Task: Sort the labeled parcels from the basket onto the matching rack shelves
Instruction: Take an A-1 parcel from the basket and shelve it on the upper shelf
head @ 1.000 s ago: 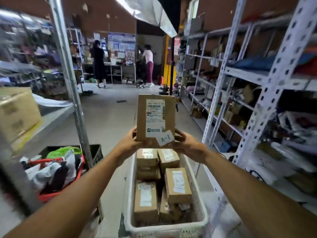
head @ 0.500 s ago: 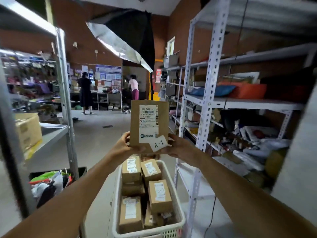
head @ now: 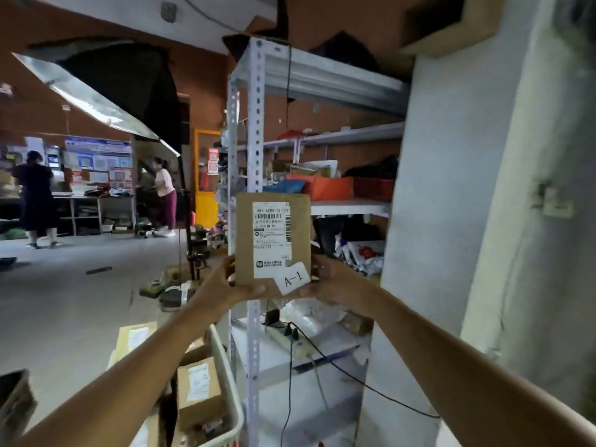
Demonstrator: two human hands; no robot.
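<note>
A brown cardboard parcel (head: pixel 245 240) with a white shipping label and a tag reading A-1 stands upright in front of me. My left hand (head: pixel 230 287) grips its lower left corner and my right hand (head: pixel 335 285) grips its lower right corner. Behind it rises a grey metal rack (head: pixel 256 130) with several shelves. The white basket (head: pixel 230 391) sits at the bottom left, with more brown labeled parcels (head: pixel 198 387) in it.
A pale wall or pillar (head: pixel 483 221) fills the right side. The rack holds orange bins (head: pixel 325 187), bags and a power strip (head: pixel 283 338) with a black cable. Two people stand at a far counter on the left. A large reflector umbrella (head: pixel 106 88) hangs overhead.
The view has swung right and upward, so the rack now stands straight ahead and the basket has slid to the bottom left. Both hands keep their hold on the A-1 parcel.
</note>
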